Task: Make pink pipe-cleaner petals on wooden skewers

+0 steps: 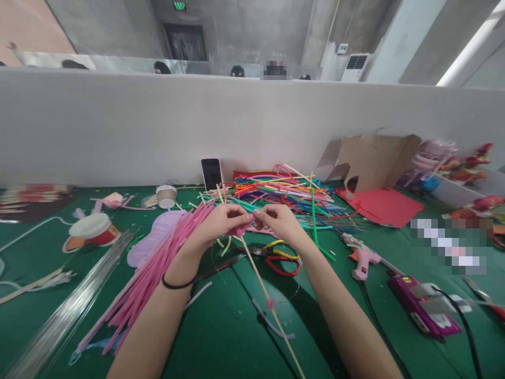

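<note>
My left hand is closed in a pinch on a small pink pipe-cleaner piece at the top of a thin wooden stick. Fingertips of my right hand pinch the same pink piece from the other side, almost meeting the left fingers. The stick slants down toward me and carries a little pink tuft partway along. Beside my left forearm lies a bundle of pink pipe cleaners. Under my hands are yellow-handled pliers and red-handled scissors.
A heap of coloured pipe cleaners and a phone are behind my hands. Rightward lie a pink glue gun, a purple power strip and red sheets. Leftward are a paper cup and clear thin strips.
</note>
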Available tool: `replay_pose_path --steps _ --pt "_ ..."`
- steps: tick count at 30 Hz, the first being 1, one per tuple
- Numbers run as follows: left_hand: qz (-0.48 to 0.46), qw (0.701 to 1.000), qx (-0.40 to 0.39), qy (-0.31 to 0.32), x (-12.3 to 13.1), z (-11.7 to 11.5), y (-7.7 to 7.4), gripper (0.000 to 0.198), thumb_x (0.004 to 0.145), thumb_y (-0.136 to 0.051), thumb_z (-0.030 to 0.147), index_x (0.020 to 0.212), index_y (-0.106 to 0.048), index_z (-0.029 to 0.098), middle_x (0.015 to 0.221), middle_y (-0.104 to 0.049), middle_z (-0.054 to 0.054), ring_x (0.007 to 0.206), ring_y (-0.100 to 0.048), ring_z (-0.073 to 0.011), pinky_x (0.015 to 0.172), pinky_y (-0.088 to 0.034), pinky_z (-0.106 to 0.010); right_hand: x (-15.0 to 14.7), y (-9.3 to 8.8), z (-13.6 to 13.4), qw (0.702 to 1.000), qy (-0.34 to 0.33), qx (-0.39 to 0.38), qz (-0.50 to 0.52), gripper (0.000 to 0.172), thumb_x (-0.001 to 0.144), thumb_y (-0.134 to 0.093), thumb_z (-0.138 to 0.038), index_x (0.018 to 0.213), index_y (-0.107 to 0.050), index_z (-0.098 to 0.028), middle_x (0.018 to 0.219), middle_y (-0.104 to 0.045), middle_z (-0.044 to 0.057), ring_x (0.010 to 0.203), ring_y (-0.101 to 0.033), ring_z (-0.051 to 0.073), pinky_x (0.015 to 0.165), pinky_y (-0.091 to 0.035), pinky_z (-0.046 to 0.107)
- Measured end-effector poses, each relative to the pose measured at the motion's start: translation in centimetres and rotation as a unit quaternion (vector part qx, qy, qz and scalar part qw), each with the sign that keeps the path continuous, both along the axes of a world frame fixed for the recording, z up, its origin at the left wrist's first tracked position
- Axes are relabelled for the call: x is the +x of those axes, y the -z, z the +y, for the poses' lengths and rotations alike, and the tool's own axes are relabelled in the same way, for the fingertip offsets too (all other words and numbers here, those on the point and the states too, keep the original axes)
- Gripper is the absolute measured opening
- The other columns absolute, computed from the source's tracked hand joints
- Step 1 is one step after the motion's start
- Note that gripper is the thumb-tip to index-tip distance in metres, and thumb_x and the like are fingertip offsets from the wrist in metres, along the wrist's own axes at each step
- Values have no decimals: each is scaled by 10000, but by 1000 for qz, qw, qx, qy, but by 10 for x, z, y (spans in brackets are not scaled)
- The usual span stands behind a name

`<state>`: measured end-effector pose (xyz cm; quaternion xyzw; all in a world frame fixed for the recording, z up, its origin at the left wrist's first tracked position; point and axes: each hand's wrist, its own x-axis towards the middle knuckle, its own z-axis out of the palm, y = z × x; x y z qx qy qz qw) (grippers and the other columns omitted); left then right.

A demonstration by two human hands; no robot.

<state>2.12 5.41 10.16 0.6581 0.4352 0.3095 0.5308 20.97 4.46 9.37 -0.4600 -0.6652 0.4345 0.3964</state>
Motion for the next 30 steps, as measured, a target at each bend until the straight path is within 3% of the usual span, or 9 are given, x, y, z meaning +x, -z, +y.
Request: replay_pose_path --steps 5,10,12,15,18,21,25,28,30 --pt "9 999 33 4 0 1 0 328 766 -678 488 764 -655 160 630 -582 4 559 -545 -104 502 -429 -207 1 0 -1 1000 -6 -6 14 389 821 -595 -546 700 -643 -179 695 -705 43 661 -659 165 664 -515 269" --pt "-11 995 79 -51 -6 4 -1 306 800 -657 463 820 -666 158 700 -630 -10 611 -560 -111 560 -440 -222 7 -4 0 989 -6 -108 101 548 856 -452 -665 862 -682 -168 863 -725 78 723 -673 164 619 -508 246" --pt "-16 994 94 -45 -11 5 -3 284 806 -664 430 885 -679 157 782 -670 -28 684 -597 -126 634 -467 -238 10 -4 3 986 18 -124 111 578 876 -405 -668 889 -681 -160 884 -725 86 728 -665 160 622 -506 245" --pt "-19 994 109 -8 -17 5 -5 255 832 -645 396 909 -679 156 802 -686 -38 743 -629 -147 718 -484 -268 13 1 9 990 45 -119 68 546 887 -423 -637 890 -679 -155 892 -721 82 758 -657 163 626 -495 239" --pt "-29 993 112 27 -19 4 -8 243 869 -602 390 929 -670 166 810 -694 -43 789 -652 -168 794 -492 -311 12 10 13 994 19 -111 15 506 889 -457 -606 896 -681 -153 913 -715 76 807 -648 166 655 -487 236" --pt "-34 989 142 31 -19 2 -10 226 868 -608 384 909 -687 176 944 -700 -74 957 -643 -199 927 -457 -358 10 20 14 994 -12 -106 -8 469 911 -450 -569 970 -672 -161 983 -705 69 853 -641 156 695 -482 230" --pt "-35 985 165 26 -16 1 -11 193 852 -637 363 860 -711 185 1183 -641 -107 1192 -540 -242 1032 -388 -390 9 34 17 989 -52 -137 19 464 915 -444 -566 1053 -645 -172 1002 -700 65 854 -642 145 665 -481 215" --pt "-71 985 156 38 -16 2 -9 180 848 -645 355 864 -711 188 1207 -638 -106 1184 -550 -250 1035 -388 -416 10 39 21 980 -71 -170 69 423 887 -509 -550 1025 -647 -175 923 -706 50 755 -641 122 605 -479 196" --pt "-100 982 157 30 -18 4 -7 166 841 -657 343 868 -709 187 1208 -644 -103 1192 -547 -251 1045 -381 -422 12 39 24 979 -40 -171 105 347 847 -598 -489 983 -654 -175 824 -698 26 654 -623 103 558 -474 186"
